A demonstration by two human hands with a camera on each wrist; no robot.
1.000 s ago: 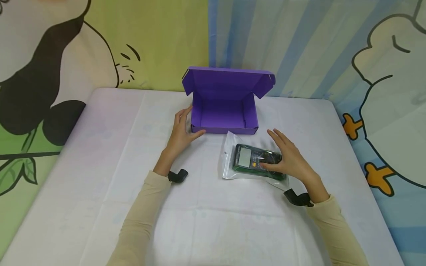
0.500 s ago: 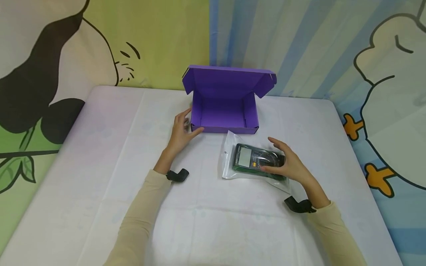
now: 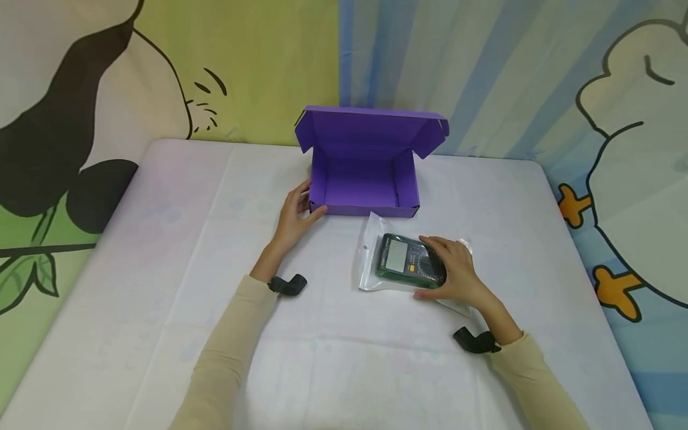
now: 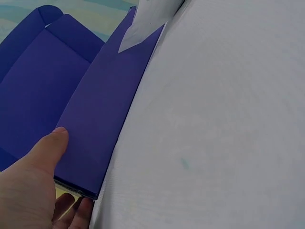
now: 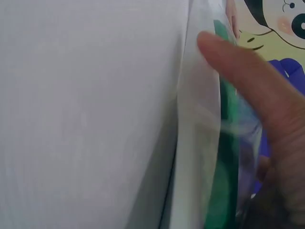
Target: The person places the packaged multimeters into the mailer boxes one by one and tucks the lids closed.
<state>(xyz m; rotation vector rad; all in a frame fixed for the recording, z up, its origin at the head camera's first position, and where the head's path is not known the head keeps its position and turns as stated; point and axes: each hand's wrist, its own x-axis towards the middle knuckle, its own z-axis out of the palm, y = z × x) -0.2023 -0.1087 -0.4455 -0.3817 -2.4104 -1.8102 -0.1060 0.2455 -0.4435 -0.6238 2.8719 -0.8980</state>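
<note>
The meter [image 3: 411, 261] is enclosed in a clear bag [image 3: 368, 254], laid face up on the table [image 3: 344, 376] in front of the box [image 3: 371, 211] and somewhat to its right. One corner of the bag is brought close up to the box's front wall; whether the wall is touched cannot be told. Through the plastic a green edge, a grey screen [image 3: 396, 255] and a yellow button [image 3: 412, 268] are seen, the screen being set at the end nearer the box. The other end is straddled by the right hand [image 3: 454, 272], its fingers arched over the side toward the box, its thumb stretched along the side away from it; whether the meter is gripped cannot be told.

The box, purple, is stood with its lid raised at the back. Its front left corner is held by the left hand [image 3: 294, 215], the thumb laid on the front wall and the fingers bent round the left side.

A black device is worn on each wrist below a beige sleeve [image 3: 223, 352]. Behind the box, a cartoon-printed backdrop [image 3: 258, 71] is hung.
</note>
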